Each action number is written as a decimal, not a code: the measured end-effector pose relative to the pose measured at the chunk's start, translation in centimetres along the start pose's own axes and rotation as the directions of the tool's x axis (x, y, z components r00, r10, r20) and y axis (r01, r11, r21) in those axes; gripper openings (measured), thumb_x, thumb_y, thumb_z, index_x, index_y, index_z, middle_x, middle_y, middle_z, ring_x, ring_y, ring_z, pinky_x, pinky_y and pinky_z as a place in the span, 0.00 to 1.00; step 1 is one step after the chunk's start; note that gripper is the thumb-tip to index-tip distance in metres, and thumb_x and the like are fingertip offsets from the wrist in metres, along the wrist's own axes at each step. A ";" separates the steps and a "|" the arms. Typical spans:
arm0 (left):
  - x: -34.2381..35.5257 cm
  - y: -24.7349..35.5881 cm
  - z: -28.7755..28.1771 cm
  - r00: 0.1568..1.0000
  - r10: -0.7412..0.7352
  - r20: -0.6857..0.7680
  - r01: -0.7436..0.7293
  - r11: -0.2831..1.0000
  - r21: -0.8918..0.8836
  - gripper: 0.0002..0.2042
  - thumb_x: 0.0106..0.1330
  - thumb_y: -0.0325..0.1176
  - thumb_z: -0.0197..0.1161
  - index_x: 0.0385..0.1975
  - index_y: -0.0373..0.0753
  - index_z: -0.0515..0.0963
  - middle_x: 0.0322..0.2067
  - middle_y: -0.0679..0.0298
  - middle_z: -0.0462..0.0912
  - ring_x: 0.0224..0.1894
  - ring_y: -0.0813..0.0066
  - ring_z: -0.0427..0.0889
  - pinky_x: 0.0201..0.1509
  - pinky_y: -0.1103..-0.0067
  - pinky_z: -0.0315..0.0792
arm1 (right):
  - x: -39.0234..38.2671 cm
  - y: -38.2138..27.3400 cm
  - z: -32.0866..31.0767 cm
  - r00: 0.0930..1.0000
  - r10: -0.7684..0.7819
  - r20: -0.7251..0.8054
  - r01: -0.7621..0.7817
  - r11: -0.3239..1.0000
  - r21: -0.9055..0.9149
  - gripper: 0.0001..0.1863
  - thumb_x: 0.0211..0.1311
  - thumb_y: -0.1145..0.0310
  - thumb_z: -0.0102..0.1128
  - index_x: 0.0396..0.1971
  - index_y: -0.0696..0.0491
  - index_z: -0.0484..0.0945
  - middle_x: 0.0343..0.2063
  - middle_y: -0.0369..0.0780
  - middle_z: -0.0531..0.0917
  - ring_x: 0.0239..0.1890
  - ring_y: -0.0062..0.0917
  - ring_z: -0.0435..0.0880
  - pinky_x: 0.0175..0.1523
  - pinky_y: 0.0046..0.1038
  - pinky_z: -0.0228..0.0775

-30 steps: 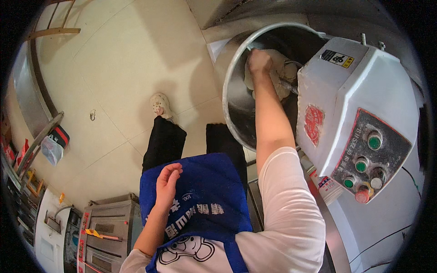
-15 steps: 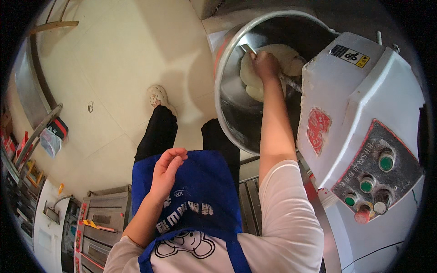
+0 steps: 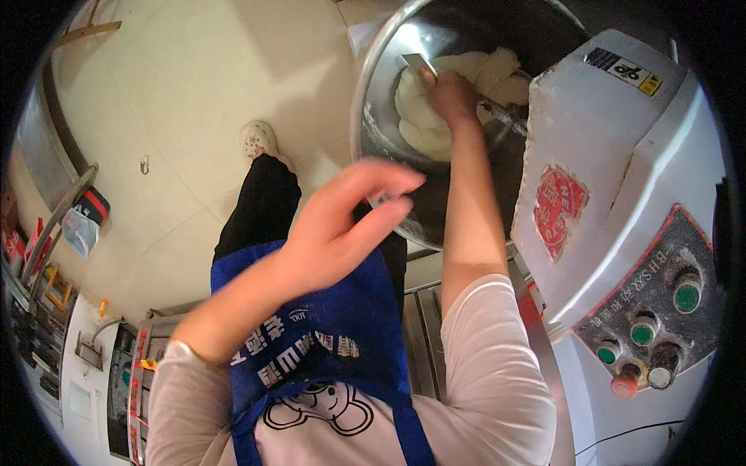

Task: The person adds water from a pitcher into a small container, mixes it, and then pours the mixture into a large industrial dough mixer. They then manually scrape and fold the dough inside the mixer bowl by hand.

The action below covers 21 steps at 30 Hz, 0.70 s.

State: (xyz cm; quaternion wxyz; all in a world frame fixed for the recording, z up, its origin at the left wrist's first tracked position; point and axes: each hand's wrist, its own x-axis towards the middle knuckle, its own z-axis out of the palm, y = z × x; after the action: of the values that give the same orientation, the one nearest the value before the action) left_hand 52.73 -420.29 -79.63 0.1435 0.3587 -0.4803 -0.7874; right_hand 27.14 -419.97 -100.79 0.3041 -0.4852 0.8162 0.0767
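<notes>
Deep in a large steel mixer bowl (image 3: 360, 116), my right hand (image 3: 452, 97) is closed around a flat metal dough scraper (image 3: 418, 64). Its blade sticks out beyond my fingers, beside the bowl's left wall. Pale, soft dough (image 3: 420, 116) lies around and under that hand, partly covered by it and by my forearm. A metal mixing arm (image 3: 503, 116) runs into the dough from the right. My left hand (image 3: 342, 221) is raised in front of the bowl's near-left rim, holding nothing, its thumb and fingers apart and slightly smeared.
The white mixer head (image 3: 598, 132) overhangs the bowl's right side. Its dark control panel (image 3: 649, 311) carries green and red buttons. A slatted metal surface (image 3: 426, 334) lies near my right side. Shelving and a metal rack (image 3: 58, 210) stand at the left, beyond tiled floor (image 3: 186, 101).
My left hand has risen from in front of my apron toward the bowl's rim, its fingers spreading. The right hand remains in the bowl with the scraper. The whole view has shifted slightly.
</notes>
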 end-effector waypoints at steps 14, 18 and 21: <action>28.6 -15.9 7.2 0.989 -0.061 -0.135 0.148 0.353 0.924 0.25 0.62 0.50 0.54 0.59 0.52 0.71 0.65 0.62 0.63 0.66 0.48 0.59 0.63 0.40 0.52 | -5.3 0.1 2.1 0.993 -0.091 -0.077 0.119 0.794 0.596 0.24 0.62 0.62 0.57 0.56 0.56 0.68 0.57 0.44 0.71 0.57 0.34 0.71 0.59 0.34 0.64; 29.4 -22.4 3.2 0.987 -0.117 0.108 -0.091 0.141 0.986 0.36 0.56 0.45 0.62 0.66 0.61 0.56 0.66 0.65 0.62 0.66 0.57 0.61 0.66 0.52 0.56 | -6.2 -2.3 1.3 0.970 -0.235 0.067 0.238 0.971 -0.030 0.16 0.59 0.61 0.55 0.43 0.54 0.77 0.41 0.47 0.81 0.45 0.41 0.80 0.47 0.38 0.72; 26.2 -16.0 4.2 0.909 -0.412 0.059 0.032 0.210 0.977 0.41 0.54 0.29 0.62 0.68 0.65 0.52 0.61 0.64 0.68 0.63 0.58 0.67 0.60 0.59 0.69 | -7.4 -0.6 2.8 0.959 -0.256 0.125 0.259 0.966 -0.011 0.13 0.58 0.61 0.54 0.35 0.53 0.80 0.32 0.48 0.83 0.37 0.45 0.81 0.41 0.41 0.73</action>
State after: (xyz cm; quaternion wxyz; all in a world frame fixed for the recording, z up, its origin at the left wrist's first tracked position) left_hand 33.27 -424.56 -103.35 -0.2995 0.3086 -0.8176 -0.3830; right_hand 31.35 -413.58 -98.74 0.3544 -0.5856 0.7250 0.0770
